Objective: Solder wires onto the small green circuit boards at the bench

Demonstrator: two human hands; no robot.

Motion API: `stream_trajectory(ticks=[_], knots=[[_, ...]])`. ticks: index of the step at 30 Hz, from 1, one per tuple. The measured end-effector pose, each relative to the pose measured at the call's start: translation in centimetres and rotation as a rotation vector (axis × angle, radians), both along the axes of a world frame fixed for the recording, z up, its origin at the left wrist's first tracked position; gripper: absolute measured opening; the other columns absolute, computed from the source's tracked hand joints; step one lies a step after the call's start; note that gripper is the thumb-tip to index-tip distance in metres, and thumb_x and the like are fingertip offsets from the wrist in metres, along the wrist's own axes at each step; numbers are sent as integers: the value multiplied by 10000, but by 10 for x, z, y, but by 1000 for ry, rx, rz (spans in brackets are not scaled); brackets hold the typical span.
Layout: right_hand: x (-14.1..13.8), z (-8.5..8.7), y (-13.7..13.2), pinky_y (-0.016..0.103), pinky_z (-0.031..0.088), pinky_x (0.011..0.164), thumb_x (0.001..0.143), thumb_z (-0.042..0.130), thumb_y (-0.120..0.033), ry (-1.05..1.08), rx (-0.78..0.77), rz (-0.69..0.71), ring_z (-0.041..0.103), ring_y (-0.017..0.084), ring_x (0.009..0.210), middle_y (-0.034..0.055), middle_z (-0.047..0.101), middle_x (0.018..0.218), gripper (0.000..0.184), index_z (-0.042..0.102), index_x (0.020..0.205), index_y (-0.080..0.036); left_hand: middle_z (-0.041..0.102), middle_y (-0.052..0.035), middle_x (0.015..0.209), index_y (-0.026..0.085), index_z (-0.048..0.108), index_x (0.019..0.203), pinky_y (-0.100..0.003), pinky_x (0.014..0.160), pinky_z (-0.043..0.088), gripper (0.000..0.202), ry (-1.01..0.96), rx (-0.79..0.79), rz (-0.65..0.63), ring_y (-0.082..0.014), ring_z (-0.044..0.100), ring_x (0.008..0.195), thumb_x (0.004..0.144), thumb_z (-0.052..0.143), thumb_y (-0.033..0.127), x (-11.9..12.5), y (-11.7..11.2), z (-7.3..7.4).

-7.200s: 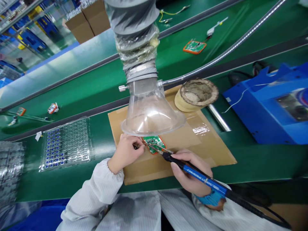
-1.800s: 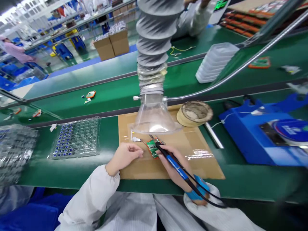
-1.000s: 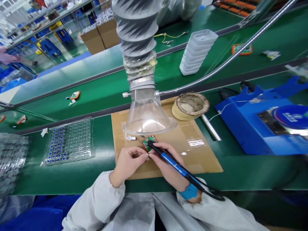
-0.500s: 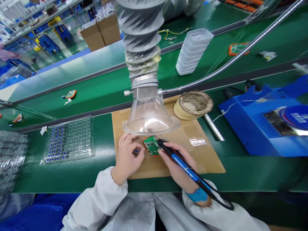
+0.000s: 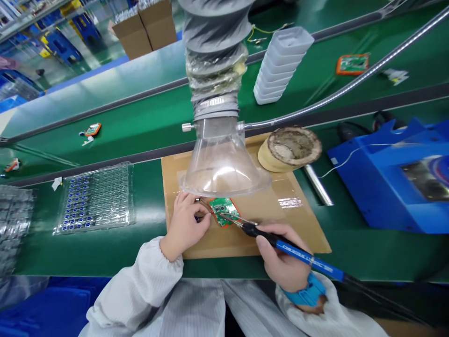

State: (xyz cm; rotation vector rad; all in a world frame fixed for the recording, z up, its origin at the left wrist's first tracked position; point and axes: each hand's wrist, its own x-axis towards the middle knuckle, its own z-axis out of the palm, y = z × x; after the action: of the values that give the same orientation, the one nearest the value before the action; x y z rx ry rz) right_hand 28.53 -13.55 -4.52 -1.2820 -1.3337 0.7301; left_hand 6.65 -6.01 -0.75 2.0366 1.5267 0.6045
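Observation:
A green circuit board (image 5: 221, 208) with an orange edge lies on a cardboard sheet (image 5: 210, 248) beneath a clear fume hood. My left hand (image 5: 187, 223) is beside the board's left edge, thumb and index finger closed in a pinch; what they hold is mostly hidden, though a small dark-blue part shows by the fingers. In my right hand (image 5: 286, 257) is a soldering iron (image 5: 294, 252) with a blue and black handle. Its thin metal tip points left over the board; whether it touches cannot be told. A second slim metal piece shows alongside the tip.
The fume hood (image 5: 224, 173) hangs low over the board. Behind my right hand stand a round crusty pot (image 5: 268, 157) and a blue machine (image 5: 368, 187). A clear tray (image 5: 112, 201) with small blue parts lies left. Stacked white containers (image 5: 280, 70) stand farther back.
My right hand has drawn back to the right, and the soldering iron lies at a flatter angle, its metal tip now visible over the board. My left hand stays pinched beside the board.

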Motion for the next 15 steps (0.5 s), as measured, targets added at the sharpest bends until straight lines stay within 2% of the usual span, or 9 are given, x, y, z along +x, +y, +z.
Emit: stream_trajectory(ticks=[4, 15], knots=[[-2, 5, 3, 298, 566, 729, 890, 683, -221, -87, 10, 10, 689, 200, 829, 32, 687, 910, 115, 662, 1000, -250, 672, -51, 916, 207, 673, 648, -495, 1029, 444, 182, -5, -6, 13, -267, 567, 1042, 798, 708, 110, 1, 0, 1], [-7, 14, 8, 281, 551, 687, 867, 669, -173, -110, 71, 46, 677, 177, 761, 18, 673, 861, 136, 638, 978, -246, 661, -50, 870, 205, 668, 631, -481, 998, 458, 193, -19, -11, 36, -269, 568, 1023, 790, 718, 109, 2, 0, 2]])
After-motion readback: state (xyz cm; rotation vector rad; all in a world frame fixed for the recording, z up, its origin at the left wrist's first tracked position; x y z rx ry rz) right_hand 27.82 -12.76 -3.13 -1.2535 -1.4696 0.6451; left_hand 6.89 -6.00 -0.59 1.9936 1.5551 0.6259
